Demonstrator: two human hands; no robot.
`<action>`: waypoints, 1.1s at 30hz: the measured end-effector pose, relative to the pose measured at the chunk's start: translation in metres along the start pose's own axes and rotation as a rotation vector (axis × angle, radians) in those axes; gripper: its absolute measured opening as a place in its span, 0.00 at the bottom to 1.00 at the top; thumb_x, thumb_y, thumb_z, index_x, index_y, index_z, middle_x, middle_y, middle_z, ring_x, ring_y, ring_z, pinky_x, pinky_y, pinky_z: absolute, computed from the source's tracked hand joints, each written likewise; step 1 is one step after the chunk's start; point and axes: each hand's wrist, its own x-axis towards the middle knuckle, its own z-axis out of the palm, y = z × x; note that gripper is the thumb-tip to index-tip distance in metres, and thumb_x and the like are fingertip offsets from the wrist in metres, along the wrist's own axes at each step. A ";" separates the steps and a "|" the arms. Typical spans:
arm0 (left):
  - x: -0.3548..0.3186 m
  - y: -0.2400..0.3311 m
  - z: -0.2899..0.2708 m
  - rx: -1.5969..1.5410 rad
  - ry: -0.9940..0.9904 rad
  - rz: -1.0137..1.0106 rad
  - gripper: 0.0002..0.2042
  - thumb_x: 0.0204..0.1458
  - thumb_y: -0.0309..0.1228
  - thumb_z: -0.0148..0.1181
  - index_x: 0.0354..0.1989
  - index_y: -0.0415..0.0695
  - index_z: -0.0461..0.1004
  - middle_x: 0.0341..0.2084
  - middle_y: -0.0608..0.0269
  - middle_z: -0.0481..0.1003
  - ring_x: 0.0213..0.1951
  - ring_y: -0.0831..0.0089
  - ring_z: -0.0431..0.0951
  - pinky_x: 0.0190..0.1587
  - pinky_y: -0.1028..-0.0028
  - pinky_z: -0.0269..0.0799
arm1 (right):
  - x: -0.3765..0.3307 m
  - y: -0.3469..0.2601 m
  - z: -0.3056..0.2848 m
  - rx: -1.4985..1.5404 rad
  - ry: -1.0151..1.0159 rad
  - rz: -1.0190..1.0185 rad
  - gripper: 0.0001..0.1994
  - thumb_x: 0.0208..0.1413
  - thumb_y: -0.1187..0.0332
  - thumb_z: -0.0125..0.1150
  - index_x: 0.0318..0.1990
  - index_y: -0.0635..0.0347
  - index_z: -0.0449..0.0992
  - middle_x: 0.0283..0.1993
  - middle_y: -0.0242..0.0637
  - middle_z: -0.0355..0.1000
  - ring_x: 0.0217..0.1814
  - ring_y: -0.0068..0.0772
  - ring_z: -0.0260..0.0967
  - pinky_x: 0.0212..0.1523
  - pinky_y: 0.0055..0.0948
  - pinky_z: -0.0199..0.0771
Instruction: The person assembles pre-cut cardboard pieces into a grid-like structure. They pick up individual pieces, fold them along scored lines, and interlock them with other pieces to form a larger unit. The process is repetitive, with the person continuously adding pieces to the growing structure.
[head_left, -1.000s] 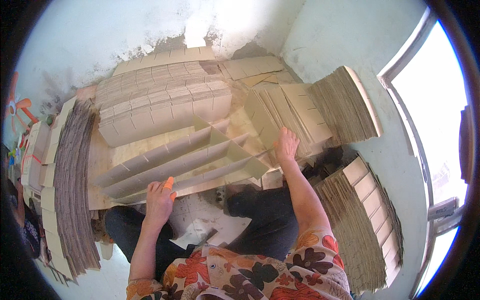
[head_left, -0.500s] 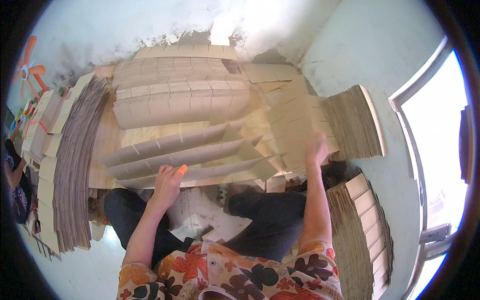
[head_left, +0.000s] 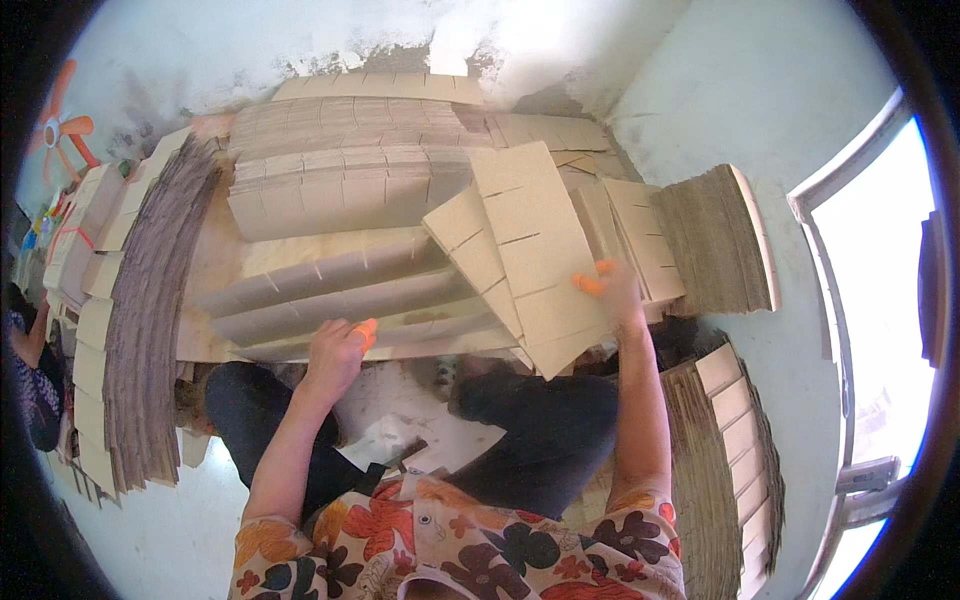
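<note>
Long slotted cardboard strips (head_left: 330, 279) stand on edge in rows on the wooden board before me. My left hand (head_left: 338, 355), an orange cover on one finger, is closed on the nearest strip's top edge. To the right, my right hand (head_left: 615, 297), slightly blurred and also with orange finger covers, grips the edge of a slotted cardboard sheet (head_left: 535, 235). That sheet is tilted across the right ends of the standing strips. Partly under it lies another slotted cardboard piece (head_left: 468, 245), slanting the same way.
A row of packed cardboard pieces (head_left: 330, 205) stands at the back. Tall cardboard stacks rise at the left (head_left: 150, 320), the right (head_left: 710, 240) and the lower right (head_left: 690, 440). An orange fan (head_left: 52, 132) is at far left, near another person's arm (head_left: 35, 340).
My right hand now holds a cardboard sheet, brought over the right ends of the standing strips. My left hand stays in nearly the same place on the near strip.
</note>
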 end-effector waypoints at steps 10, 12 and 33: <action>0.002 0.008 -0.007 0.016 -0.030 -0.004 0.17 0.39 0.27 0.67 0.41 0.39 0.74 0.25 0.58 0.75 0.30 0.63 0.73 0.34 0.65 0.67 | -0.010 -0.006 -0.010 0.339 0.018 -0.098 0.13 0.49 0.72 0.67 0.41 0.67 0.75 0.32 0.36 0.76 0.30 0.23 0.71 0.32 0.24 0.73; 0.001 0.009 -0.005 0.012 -0.029 -0.008 0.18 0.39 0.28 0.66 0.42 0.38 0.74 0.29 0.57 0.76 0.32 0.63 0.73 0.35 0.65 0.67 | -0.027 -0.050 -0.019 0.228 0.038 -0.194 0.14 0.49 0.73 0.66 0.44 0.67 0.74 0.33 0.35 0.76 0.29 0.22 0.71 0.33 0.24 0.73; 0.038 0.042 0.038 -0.112 -0.075 0.017 0.09 0.43 0.25 0.57 0.35 0.41 0.73 0.25 0.57 0.75 0.32 0.60 0.73 0.35 0.64 0.67 | -0.048 -0.091 0.046 -0.117 -0.152 -0.639 0.25 0.47 0.78 0.65 0.56 0.60 0.70 0.30 0.63 0.68 0.28 0.57 0.70 0.30 0.37 0.71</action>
